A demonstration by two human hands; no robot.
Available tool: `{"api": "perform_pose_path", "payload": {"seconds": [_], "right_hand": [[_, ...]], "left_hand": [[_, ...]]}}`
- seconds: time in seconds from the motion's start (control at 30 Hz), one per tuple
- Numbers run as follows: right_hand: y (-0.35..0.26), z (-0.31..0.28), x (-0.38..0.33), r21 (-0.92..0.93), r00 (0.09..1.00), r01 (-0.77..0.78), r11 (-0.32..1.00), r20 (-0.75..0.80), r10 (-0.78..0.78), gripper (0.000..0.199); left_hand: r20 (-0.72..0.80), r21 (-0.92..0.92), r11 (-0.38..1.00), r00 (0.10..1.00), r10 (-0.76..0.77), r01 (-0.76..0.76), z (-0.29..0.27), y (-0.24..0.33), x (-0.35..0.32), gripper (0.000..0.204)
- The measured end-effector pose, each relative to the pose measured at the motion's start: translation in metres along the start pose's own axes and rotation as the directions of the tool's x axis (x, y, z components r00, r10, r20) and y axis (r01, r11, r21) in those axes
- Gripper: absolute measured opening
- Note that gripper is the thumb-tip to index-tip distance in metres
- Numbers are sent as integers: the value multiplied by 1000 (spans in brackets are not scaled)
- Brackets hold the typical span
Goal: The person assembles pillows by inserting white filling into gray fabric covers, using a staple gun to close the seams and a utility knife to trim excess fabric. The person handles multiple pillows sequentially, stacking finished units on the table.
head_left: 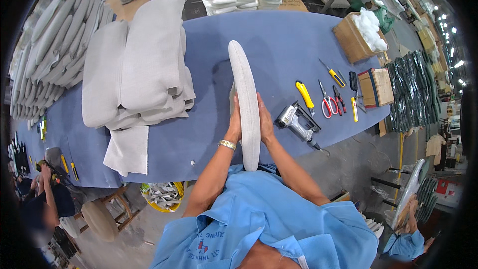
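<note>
A long grey upholstered cushion panel [245, 94] stands on edge over the blue table [284, 40], its near end against my chest. My left hand [234, 122] presses flat on its left face; a metal watch sits on that wrist. My right hand [265, 119] presses on its right face. Both hands clamp the panel between them.
A pneumatic staple gun [298, 123] lies just right of my hands, then a yellow knife [304, 94], red scissors [327, 103], a screwdriver [332, 73]. Stacked grey cushion covers [139, 69] lie to the left. A cardboard box of white stuffing [359, 37] sits far right. Other people work at lower left and lower right.
</note>
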State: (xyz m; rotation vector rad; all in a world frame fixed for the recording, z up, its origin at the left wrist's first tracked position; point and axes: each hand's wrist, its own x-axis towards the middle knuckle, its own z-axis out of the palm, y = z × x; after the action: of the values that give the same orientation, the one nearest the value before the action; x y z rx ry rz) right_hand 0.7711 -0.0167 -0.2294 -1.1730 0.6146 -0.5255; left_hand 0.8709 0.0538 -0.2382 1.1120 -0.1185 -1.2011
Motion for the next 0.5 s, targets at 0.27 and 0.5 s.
{"api": "perform_pose_path", "payload": {"seconds": [0.27, 0.5], "right_hand": [[-44, 32, -16, -342, 967, 227, 912, -34, -254, 59], [30, 6, -55, -719, 960, 281, 635, 213, -183, 64]], "left_hand": [[-22, 29, 999, 1000, 17, -16, -1, 50, -24, 84], [-116, 169, 981, 986, 120, -99, -60, 69, -43, 75]]}}
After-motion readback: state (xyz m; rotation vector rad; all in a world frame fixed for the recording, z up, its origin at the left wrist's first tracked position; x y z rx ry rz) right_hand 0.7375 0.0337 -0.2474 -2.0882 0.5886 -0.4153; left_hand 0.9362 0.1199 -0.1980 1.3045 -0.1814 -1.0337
